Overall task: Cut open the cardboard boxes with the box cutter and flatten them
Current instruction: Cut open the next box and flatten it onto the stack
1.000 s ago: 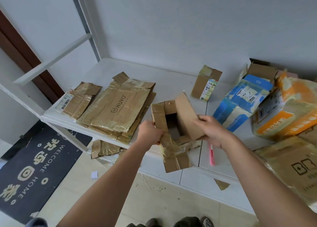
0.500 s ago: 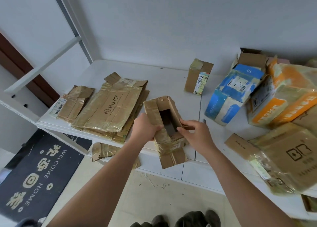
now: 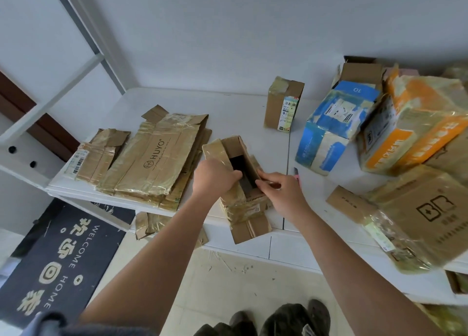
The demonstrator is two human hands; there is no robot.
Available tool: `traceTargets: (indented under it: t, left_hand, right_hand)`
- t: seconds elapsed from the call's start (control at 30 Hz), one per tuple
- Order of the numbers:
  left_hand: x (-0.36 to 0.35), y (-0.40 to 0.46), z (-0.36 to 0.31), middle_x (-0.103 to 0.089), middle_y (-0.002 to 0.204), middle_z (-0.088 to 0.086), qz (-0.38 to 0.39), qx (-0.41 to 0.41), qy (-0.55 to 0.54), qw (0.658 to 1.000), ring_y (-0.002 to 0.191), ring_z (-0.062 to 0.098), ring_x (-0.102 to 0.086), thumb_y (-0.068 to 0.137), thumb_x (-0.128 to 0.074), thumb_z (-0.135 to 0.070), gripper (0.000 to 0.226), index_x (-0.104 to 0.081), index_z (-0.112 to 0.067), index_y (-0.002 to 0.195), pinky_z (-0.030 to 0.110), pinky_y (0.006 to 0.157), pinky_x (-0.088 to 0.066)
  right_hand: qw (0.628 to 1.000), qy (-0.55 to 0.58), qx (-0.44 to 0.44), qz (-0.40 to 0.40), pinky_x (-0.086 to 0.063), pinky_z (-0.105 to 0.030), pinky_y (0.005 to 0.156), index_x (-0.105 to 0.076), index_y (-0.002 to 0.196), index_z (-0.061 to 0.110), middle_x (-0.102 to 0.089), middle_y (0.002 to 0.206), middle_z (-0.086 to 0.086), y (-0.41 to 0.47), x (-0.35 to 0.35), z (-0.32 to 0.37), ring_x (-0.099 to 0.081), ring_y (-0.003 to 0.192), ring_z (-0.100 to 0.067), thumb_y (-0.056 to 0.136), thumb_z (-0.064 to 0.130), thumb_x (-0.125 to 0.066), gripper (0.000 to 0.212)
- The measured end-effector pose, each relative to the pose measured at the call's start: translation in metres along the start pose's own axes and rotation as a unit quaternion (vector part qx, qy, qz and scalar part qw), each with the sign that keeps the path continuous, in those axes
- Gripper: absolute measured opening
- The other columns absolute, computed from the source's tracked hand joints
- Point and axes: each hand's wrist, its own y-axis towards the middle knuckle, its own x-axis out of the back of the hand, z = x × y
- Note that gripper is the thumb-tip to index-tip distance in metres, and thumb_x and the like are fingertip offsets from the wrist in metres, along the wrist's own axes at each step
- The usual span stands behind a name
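Here, I am gripping a small taped brown cardboard box (image 3: 240, 183), open at both ends, at the front edge of the white table (image 3: 228, 102). My left hand (image 3: 215, 177) is curling round its left wall, fingers hooked into the opening; my right hand (image 3: 281, 193) is pinching its right wall. Lying to the left is a flattened stack of taped brown cardboard printed HUYO (image 3: 154, 163), with a smaller flattened piece bearing a barcode label (image 3: 97, 155) beside it. Standing behind is a small upright brown box with a shipping label (image 3: 282, 105). Crowding the right are a blue-and-white carton (image 3: 329, 130), an orange-and-white carton (image 3: 415, 125) and a large brown box marked BR (image 3: 415, 216). The pink box cutter (image 3: 296, 174) is peeking out just behind my right hand, mostly hidden. Compared with half a second ago, the box's opening is looking narrower, and my hands are sitting closer together.
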Motion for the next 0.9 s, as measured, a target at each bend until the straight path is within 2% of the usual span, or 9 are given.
traceTargets:
  t: [0.1,0.2,0.3,0.37,0.47,0.6,0.67,0.77,0.9]
  left_hand:
    - [0.010,-0.002,0.004,-0.066,0.067,0.006,0.026,0.057,-0.101,0.993,0.056,0.020,-0.067,0.078,-0.078,-0.037,0.036,-0.058,-0.008,0.070,0.025,0.049,-0.054]
    - [0.021,-0.004,0.013,-0.071,0.081,0.009,0.082,0.084,-0.180,0.977,0.064,0.018,-0.070,0.083,-0.074,-0.034,0.031,-0.065,-0.005,0.089,0.023,0.050,-0.054]
    - [0.036,-0.005,0.029,-0.071,0.095,0.014,0.171,0.096,-0.329,0.924,0.080,0.021,-0.071,0.090,-0.067,-0.020,0.026,-0.066,-0.001,0.107,0.027,0.064,-0.058]
    - [0.044,-0.006,0.041,-0.073,0.084,0.011,0.199,0.103,-0.432,0.874,0.075,0.017,-0.071,0.091,-0.062,-0.007,0.020,-0.065,0.000,0.110,0.029,0.067,-0.060]
    - [0.047,-0.012,0.051,-0.074,0.082,0.011,0.198,0.117,-0.518,0.824,0.071,0.018,-0.072,0.094,-0.052,0.004,0.019,-0.064,-0.001,0.108,0.029,0.062,-0.059]
    - [0.045,-0.020,0.040,-0.075,0.093,0.015,0.204,0.071,-0.616,0.757,0.081,0.023,-0.075,0.094,-0.051,0.006,0.021,-0.066,-0.002,0.106,0.031,0.061,-0.060]
    - [0.046,-0.022,0.030,-0.074,0.100,0.017,0.202,0.048,-0.646,0.735,0.086,0.026,-0.074,0.093,-0.051,0.007,0.024,-0.067,-0.001,0.109,0.034,0.064,-0.060]
    - [0.044,-0.026,0.014,-0.073,0.107,0.017,0.198,0.022,-0.666,0.719,0.092,0.028,-0.073,0.094,-0.051,0.008,0.026,-0.069,-0.003,0.110,0.036,0.067,-0.061]
    - [0.033,-0.036,-0.003,-0.074,0.107,0.013,0.211,-0.008,-0.653,0.727,0.095,0.026,-0.073,0.095,-0.048,0.008,0.029,-0.069,-0.006,0.110,0.038,0.074,-0.061]
  right_hand:
    - [1.000,0.003,-0.006,0.005,-0.042,0.000,0.076,-0.060,0.133,0.009,-0.067,0.116,-0.003,0.001,0.000,0.001,-0.059,0.093,-0.001,0.096,0.014,-0.062,0.037]
    - [1.000,0.001,-0.006,0.001,-0.039,0.003,0.073,-0.060,0.133,0.009,-0.066,0.118,-0.003,0.000,-0.001,0.001,-0.056,0.090,0.006,0.096,0.015,-0.062,0.037]
    - [1.000,-0.010,-0.009,-0.009,-0.039,0.004,0.073,-0.060,0.133,0.010,-0.065,0.125,-0.003,-0.001,-0.002,-0.001,-0.056,0.094,0.001,0.097,0.017,-0.061,0.037]
    - [1.000,-0.018,-0.010,-0.018,-0.039,0.004,0.074,-0.060,0.133,0.012,-0.064,0.128,-0.001,-0.001,-0.001,-0.001,-0.056,0.102,-0.003,0.097,0.019,-0.061,0.037]
    - [0.999,-0.029,-0.018,-0.035,-0.044,-0.009,0.088,-0.062,0.132,0.013,-0.065,0.129,-0.001,0.001,0.003,0.000,-0.059,0.110,-0.008,0.096,0.020,-0.063,0.036]
    - [0.993,-0.028,-0.017,-0.115,-0.047,-0.017,0.089,-0.060,0.133,0.013,-0.064,0.124,-0.002,-0.003,0.009,0.012,-0.058,0.110,-0.011,0.099,0.025,-0.056,0.036]
    - [0.980,-0.044,-0.001,-0.193,-0.046,-0.035,0.102,-0.056,0.135,0.011,-0.057,0.124,-0.004,-0.004,0.012,0.023,-0.051,0.121,-0.018,0.101,0.031,-0.053,0.040]
    - [0.963,-0.055,0.001,-0.262,-0.037,-0.049,0.110,-0.046,0.141,0.008,-0.046,0.139,-0.013,0.000,0.017,0.041,-0.038,0.133,-0.025,0.099,0.037,-0.054,0.052]
    - [0.973,0.025,-0.056,-0.224,-0.045,-0.031,0.103,-0.027,0.152,0.015,-0.036,0.150,-0.010,0.008,0.019,0.052,-0.043,0.134,-0.023,0.092,0.044,-0.063,0.076]
